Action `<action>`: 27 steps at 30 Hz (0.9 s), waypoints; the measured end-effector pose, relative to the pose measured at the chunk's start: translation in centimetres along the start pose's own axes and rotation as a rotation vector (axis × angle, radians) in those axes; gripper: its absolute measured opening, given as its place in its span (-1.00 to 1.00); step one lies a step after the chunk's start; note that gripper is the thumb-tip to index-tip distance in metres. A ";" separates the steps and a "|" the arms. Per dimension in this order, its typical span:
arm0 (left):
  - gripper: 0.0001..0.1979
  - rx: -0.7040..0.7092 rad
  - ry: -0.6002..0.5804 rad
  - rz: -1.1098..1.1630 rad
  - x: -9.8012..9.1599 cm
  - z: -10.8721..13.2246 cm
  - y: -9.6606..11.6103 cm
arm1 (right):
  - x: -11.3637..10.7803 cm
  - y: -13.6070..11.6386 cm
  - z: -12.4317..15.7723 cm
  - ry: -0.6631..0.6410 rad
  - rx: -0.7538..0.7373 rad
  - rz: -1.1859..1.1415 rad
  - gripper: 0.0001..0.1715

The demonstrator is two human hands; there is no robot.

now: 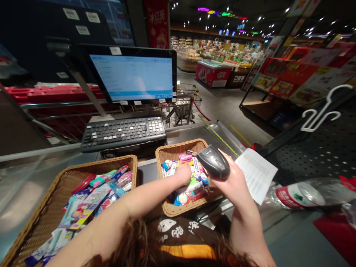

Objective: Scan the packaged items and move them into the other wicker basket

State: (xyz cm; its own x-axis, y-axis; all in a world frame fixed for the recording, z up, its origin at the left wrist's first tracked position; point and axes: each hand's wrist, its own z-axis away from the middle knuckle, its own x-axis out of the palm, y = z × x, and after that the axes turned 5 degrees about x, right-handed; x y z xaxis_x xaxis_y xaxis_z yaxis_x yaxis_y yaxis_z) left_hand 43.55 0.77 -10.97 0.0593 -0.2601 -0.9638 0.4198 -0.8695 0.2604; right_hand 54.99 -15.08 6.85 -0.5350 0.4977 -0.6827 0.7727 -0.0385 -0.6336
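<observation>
- The left hand (183,172) reaches forward from the lower left, forearm stretched across the gap between two wicker baskets, knuckles up and wrist bent down into the right basket (167,152)
- Its fingers are curled down among the packets (198,167); whether they grip one cannot be told, since the fingertips are hidden
- The right hand (235,183) rises from the lower edge with the wrist cocked back, fingers wrapped around the grip of a dark grey scanner (213,161), whose head points left over the right basket, just above the packets
- The left basket (83,166) stands beside it on the steel tabletop (16,200), also full of small colourful packets; their print is too small to read
- Behind stand a black keyboard (122,131) and a monitor (133,76); digits at the screen's lower right look like 1401
- A printed sheet of paper (258,174) lies just right of the right hand, its text illegible
- A red banner (157,22) carries large Chinese characters, and white characters show on the person's dark shirt (178,231)
</observation>
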 end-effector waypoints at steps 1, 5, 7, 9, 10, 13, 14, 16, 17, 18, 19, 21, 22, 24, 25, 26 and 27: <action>-0.75 -0.008 0.016 0.001 -0.4 0.1 -0.3 | -0.1 0.0 0.1 0.003 0.006 0.003 -0.34; -0.65 -0.050 0.115 0.020 -2.7 0.9 -1.9 | -0.4 0.2 0.5 0.019 0.013 0.022 -0.37; -0.61 -0.052 0.164 0.031 -4.3 1.7 -2.5 | -0.2 0.1 0.5 0.032 0.007 0.023 -0.37; -0.65 -0.032 0.207 0.033 -6.1 2.9 -3.0 | -0.1 -0.1 0.4 0.040 -0.003 0.019 -0.37; -0.69 -0.019 0.232 0.029 -7.1 3.5 -3.1 | 0.0 -0.3 0.4 0.041 -0.008 0.015 -0.37; -0.77 0.014 0.360 0.018 -9.9 5.6 -3.2 | 0.2 -0.8 0.3 0.026 -0.024 0.006 -0.38; -0.78 0.015 0.403 0.015 -10.7 6.3 -3.2 | 0.3 -1.0 0.2 0.020 -0.031 0.007 -0.38; -0.79 0.020 0.476 0.002 -12.1 7.5 -3.3 | 0.3 -1.4 0.2 0.010 -0.044 0.009 -0.39; -0.80 0.023 0.506 -0.006 -12.7 8.1 -3.3 | 0.4 -1.5 0.2 0.012 -0.049 0.008 -0.39; -0.81 0.028 0.532 -0.013 -13.2 8.6 -3.4 | 0.4 -1.7 0.2 0.019 -0.053 0.006 -0.39; -0.81 0.030 0.554 -0.018 -13.7 9.1 -3.4 | 0.4 -1.9 0.2 0.026 -0.056 0.003 -0.39; -0.81 0.025 0.592 -0.014 -14.6 10.1 -3.3 | 0.5 -2.2 0.2 0.037 -0.062 0.003 -0.38; -0.81 0.021 0.613 -0.009 -15.1 10.5 -3.3 | 0.5 -2.3 0.1 0.041 -0.069 0.007 -0.38; -0.80 0.016 0.659 0.000 -16.0 11.3 -3.2 | 0.5 -2.6 0.0 0.050 -0.089 0.025 -0.38; -0.79 0.013 0.685 0.003 -16.5 11.7 -3.2 | 0.5 -2.8 -0.1 0.059 -0.101 0.037 -0.38; -0.79 0.011 0.711 0.003 -17.0 12.0 -3.3 | 0.6 -3.0 -0.3 0.072 -0.112 0.049 -0.38; -0.79 0.010 0.738 0.001 -17.4 12.3 -3.3 | 0.6 -3.1 -0.4 0.086 -0.122 0.060 -0.39</action>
State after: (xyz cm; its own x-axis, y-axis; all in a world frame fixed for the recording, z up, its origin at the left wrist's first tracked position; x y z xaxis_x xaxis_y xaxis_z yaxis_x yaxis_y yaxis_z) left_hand 30.01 3.06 5.66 0.6549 0.0862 -0.7508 0.4112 -0.8742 0.2583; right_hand 52.35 -14.28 8.55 -0.4595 0.5704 -0.6808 0.8410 0.0328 -0.5401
